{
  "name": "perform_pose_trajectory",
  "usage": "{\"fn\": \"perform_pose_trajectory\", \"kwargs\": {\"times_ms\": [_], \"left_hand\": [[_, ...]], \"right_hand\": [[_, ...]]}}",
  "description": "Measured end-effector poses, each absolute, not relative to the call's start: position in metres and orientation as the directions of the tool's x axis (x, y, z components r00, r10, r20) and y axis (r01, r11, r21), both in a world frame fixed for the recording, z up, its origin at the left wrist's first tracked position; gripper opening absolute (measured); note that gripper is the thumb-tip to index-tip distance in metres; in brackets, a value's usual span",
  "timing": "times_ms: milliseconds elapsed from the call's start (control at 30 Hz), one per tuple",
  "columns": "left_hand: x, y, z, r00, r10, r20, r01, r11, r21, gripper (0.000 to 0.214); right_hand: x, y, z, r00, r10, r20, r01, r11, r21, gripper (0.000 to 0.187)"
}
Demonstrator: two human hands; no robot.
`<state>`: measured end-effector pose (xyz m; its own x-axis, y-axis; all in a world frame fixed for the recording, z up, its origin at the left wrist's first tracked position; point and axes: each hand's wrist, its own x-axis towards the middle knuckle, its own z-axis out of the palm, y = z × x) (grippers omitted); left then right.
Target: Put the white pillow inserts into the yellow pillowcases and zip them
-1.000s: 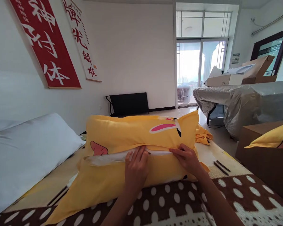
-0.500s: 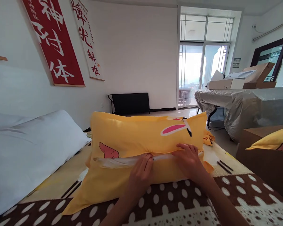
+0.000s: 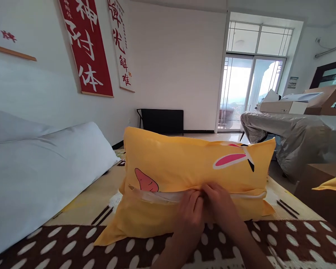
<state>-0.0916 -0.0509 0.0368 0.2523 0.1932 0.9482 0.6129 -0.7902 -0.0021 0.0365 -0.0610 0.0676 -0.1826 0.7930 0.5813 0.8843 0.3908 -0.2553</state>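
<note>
A yellow pillowcase with a pink ear and a reddish printed shape stands on its long side in front of me. White pillow filling shows through the long slit across its face. At the middle of the slit my left hand is closed, its fingers pinching the pillowcase edge. Right beside it, my right hand also has its fingers curled on the upper edge of the slit. The two hands touch or nearly touch, and the fingertips are partly hidden.
Big white pillows lie on the left. Under everything spreads a brown and cream dotted blanket. To the right are a cardboard box, another yellow pillow and a plastic-covered table with opened boxes.
My right hand has moved from the right part of the slit inward to beside my left hand. The view has turned slightly left, so the pillowcase appears further right.
</note>
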Motion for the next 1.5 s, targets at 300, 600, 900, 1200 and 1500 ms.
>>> {"fn": "perform_pose_trajectory", "kwargs": {"times_ms": [300,600,900,1200,1500], "left_hand": [[-0.111,-0.045,0.037,0.247,0.23,0.941,0.764,-0.644,-0.043,0.014],[-0.122,-0.036,0.037,0.147,0.265,0.953,0.834,-0.551,0.024,0.014],[-0.136,-0.029,0.04,0.174,0.374,0.911,0.866,-0.499,0.039,0.009],[-0.171,-0.028,0.062,0.161,0.365,0.917,0.919,-0.394,-0.005,0.013],[-0.179,-0.028,0.064,0.08,0.285,0.955,0.925,-0.379,0.036,0.01]], "right_hand": [[0.054,-0.057,0.065,-0.308,0.719,0.623,0.749,0.587,-0.307,0.027],[0.05,-0.045,0.057,-0.33,0.607,0.723,0.748,0.635,-0.192,0.038],[0.053,-0.043,0.058,-0.322,0.611,0.724,0.722,0.653,-0.23,0.037],[0.053,-0.037,0.057,-0.323,0.568,0.757,0.713,0.672,-0.201,0.038],[0.051,-0.029,0.053,-0.336,0.454,0.825,0.687,0.717,-0.115,0.033]]}}
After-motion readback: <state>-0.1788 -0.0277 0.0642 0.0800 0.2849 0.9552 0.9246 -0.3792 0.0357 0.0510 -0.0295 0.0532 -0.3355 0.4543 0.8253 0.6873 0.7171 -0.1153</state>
